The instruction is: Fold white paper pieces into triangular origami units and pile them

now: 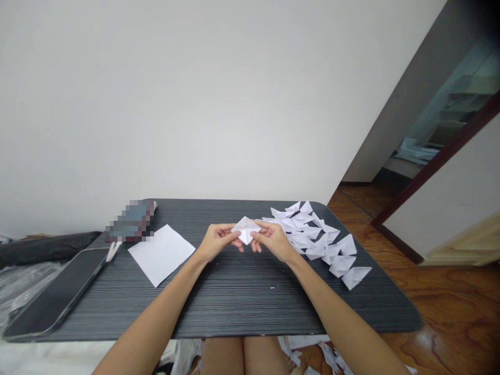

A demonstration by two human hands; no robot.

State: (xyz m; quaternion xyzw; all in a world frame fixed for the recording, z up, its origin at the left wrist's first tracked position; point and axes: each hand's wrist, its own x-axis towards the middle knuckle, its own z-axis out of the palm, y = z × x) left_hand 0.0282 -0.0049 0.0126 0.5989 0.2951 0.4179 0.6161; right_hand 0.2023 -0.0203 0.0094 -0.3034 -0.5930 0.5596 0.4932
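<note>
A small diamond of folded white paper (246,229) is held up between my two hands over the middle of the dark table. My left hand (219,239) pinches its left corner, thumb in front and fingers behind. On the opposite corner, my right hand (274,239) grips in the same way. A crease runs down the paper's middle. To the left lies a flat sheet of white paper (161,255), apart from my hand. Right of my right hand, many folded white paper boats (312,234) lie in a loose pile.
The dark table (242,307) stands against a white wall. A phone-like black slab (54,291) lies at its left edge, near a blurred-out object (130,221) and a white cable (113,251). Paper scraps (332,359) are on the wooden floor below.
</note>
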